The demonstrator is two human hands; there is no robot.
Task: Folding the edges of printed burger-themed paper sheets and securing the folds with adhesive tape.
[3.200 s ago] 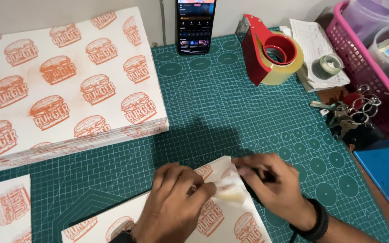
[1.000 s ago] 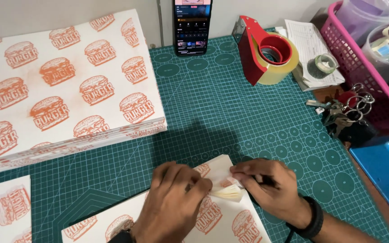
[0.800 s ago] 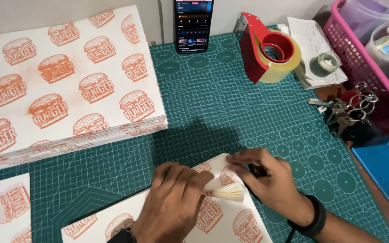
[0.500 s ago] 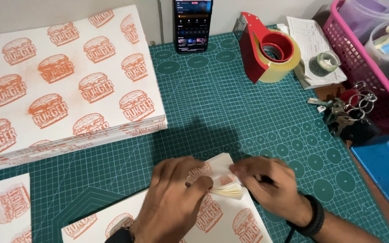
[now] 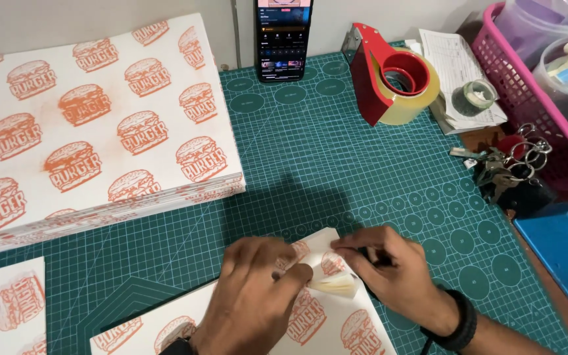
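Both hands work on a printed paper sheet (image 5: pixel 310 322) lying at the near edge of the green mat (image 5: pixel 336 164) on the surface. The left hand (image 5: pixel 258 289) presses it flat, fingers together; the right hand (image 5: pixel 389 266) pinches its folded corner (image 5: pixel 333 284).

A green gridded cutting mat (image 5: pixel 336 158) covers the worktop; behind it rises a pale wall (image 5: pixel 100 16), and brown worktop (image 5: pixel 563 309) shows right of it.
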